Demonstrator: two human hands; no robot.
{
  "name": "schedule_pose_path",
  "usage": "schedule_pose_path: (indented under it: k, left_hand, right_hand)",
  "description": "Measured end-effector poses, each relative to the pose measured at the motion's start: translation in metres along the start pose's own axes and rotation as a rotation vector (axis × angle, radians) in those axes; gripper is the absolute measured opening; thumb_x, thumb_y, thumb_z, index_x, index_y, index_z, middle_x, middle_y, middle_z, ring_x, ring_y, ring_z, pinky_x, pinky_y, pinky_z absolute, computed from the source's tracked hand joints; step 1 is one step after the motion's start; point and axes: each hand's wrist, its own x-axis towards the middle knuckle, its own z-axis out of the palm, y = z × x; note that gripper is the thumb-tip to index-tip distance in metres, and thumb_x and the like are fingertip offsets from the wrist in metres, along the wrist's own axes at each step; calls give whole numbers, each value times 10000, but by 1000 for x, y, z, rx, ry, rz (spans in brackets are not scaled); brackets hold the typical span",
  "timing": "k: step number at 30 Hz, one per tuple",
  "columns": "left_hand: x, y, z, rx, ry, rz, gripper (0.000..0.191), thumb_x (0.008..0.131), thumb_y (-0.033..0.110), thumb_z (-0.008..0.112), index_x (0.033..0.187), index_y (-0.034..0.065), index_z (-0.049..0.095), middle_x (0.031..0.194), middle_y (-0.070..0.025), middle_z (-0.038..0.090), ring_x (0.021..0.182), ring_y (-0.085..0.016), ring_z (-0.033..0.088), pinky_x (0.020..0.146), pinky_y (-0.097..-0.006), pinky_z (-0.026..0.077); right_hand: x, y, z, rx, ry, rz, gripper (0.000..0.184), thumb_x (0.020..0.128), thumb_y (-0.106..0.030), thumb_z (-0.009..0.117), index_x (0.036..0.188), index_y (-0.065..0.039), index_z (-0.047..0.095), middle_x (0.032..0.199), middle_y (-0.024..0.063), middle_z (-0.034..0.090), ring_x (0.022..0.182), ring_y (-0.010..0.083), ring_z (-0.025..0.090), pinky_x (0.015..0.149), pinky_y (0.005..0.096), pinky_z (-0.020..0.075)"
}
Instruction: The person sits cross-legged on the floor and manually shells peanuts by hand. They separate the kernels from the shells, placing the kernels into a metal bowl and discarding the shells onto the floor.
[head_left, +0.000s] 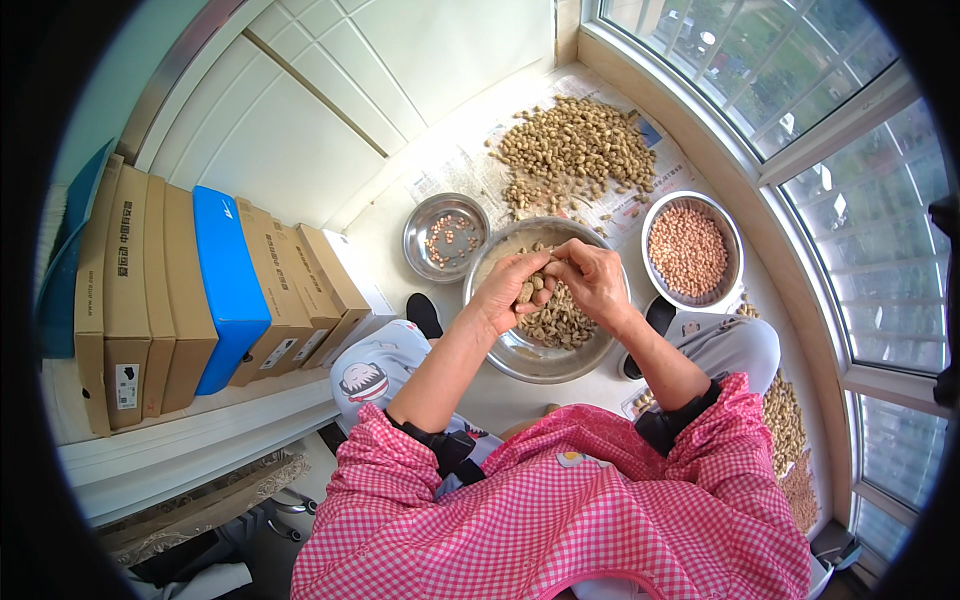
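Note:
My left hand (504, 288) cups several unshelled peanuts (526, 291) over a wide steel basin (551, 369). My right hand (594, 282) meets it at the fingertips, pinching what looks like a peanut, mostly hidden by the fingers. Under both hands, broken peanut shells (559, 322) fill part of the basin. To its left, a smaller steel bowl (414, 259) holds scattered shelled kernels (442, 241). Another steel bowl (738, 259), on the right, is heaped with pinkish shelled peanuts (688, 250).
Beyond the basin, a pile of unshelled peanuts (581, 146) lies on newspaper (457, 176). Cardboard shoeboxes (142, 300) and a blue box (229, 300) line a ledge at left. More unshelled peanuts (784, 424) lie along the window wall (814, 330). My knees flank the basin.

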Motion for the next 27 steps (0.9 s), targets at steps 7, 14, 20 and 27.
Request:
schedule_pose_path:
  k: [7, 14, 20, 27]
  left_hand:
    - [1, -2, 1, -22, 16, 34, 197, 925, 236, 575, 863, 51, 606, 717, -25, 592, 536, -67, 554, 336, -160, 312]
    - [-2, 2, 4, 1, 55, 79, 176, 906, 211, 585, 936, 39, 604, 728, -12, 564, 526, -55, 524, 346, -153, 320]
    - [-2, 2, 5, 145, 30, 187, 153, 915, 159, 582, 971, 20, 611, 726, -10, 568, 541, -51, 523, 383, -156, 345]
    - [2, -7, 9, 502, 109, 423, 111, 884, 44, 608, 978, -12, 593, 809, -41, 636, 572, -65, 545, 506, -193, 442]
  right_hand:
    - [-4, -7, 10, 692, 1, 334, 112, 907, -105, 603, 853, -8, 589, 671, 18, 613, 604, 89, 573, 559, 235, 439]
    - [-2, 7, 13, 1042, -3, 561, 145, 958, -173, 548, 979, -53, 627, 753, -22, 604, 534, 12, 363, 478, 183, 261]
    - [-4, 12, 14, 1175, -39, 571, 241, 993, -221, 479, 1082, -46, 618, 682, -75, 474, 520, 6, 318, 472, 174, 236]
    - [-4, 12, 12, 1183, -67, 660, 287, 1000, -226, 444, 1114, -10, 596, 702, -59, 503, 512, 12, 335, 457, 173, 234]
